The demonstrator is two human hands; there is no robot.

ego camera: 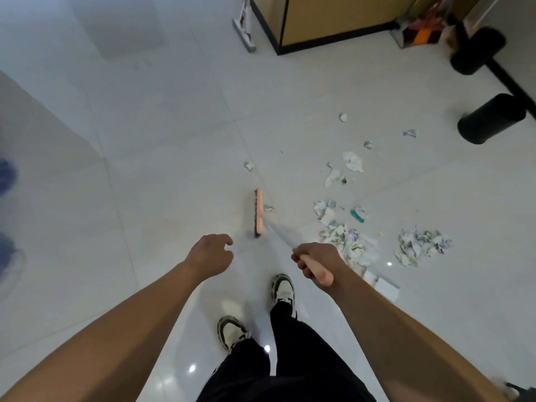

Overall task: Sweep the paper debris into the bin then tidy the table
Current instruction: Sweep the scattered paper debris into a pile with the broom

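Note:
My right hand (pixel 314 264) grips the peach handle end of a broom whose silver shaft runs down to an orange broom head (pixel 258 211) on the white tiled floor. A small paper scrap (pixel 268 208) lies against the head's right side. Crumpled paper debris is scattered to the right, with one heap (pixel 355 243) near my right hand and another heap (pixel 420 246) farther right. My left hand (pixel 213 255) hovers left of the shaft with loosely curled fingers, holding nothing. Two black cylindrical bins (pixel 491 118) stand at the far right.
A wooden cabinet (pixel 333 20) with a black base stands at the top. A floor tool (pixel 243 27) leans left of it, and a dustpan with orange items (pixel 417 33) sits to its right. White flat sheets (pixel 385 287) lie by my right arm. My feet (pixel 282 291) stand below.

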